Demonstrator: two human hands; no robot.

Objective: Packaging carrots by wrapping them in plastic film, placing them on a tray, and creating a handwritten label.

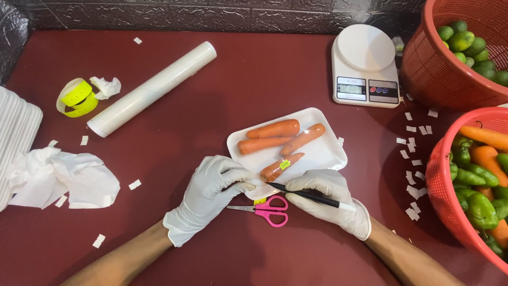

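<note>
Holding a black pen (312,197), right hand (328,198), white-gloved, fingers closed round the barrel, tip at the near edge of the tray; left hand (211,193), white-gloved, fingers curled, resting against the tray's near-left corner, whether it pinches the rim cannot be told

Tray (328,153): white foam, rectangular, middle of the dark red tabletop (211,106), bearing four carrots (275,137); nearest carrot carries a small yellow label (285,164)

Scissors (264,209): pink handles, lying between the two hands, just beside the tray

Kitchen scale (365,66): white, far side, right of centre

Film roll (153,87): clear wrap, lying diagonally at far left of the tray

Label roll (76,98): yellow, near the film roll

Crumpled paper (63,177): white, left edge

Baskets: two, red mesh, right edge; far basket (423,69) holds green fruit, near basket (439,175) holds carrots and green peppers

Paper scraps (415,153): small white bits, scattered between tray and baskets
</note>
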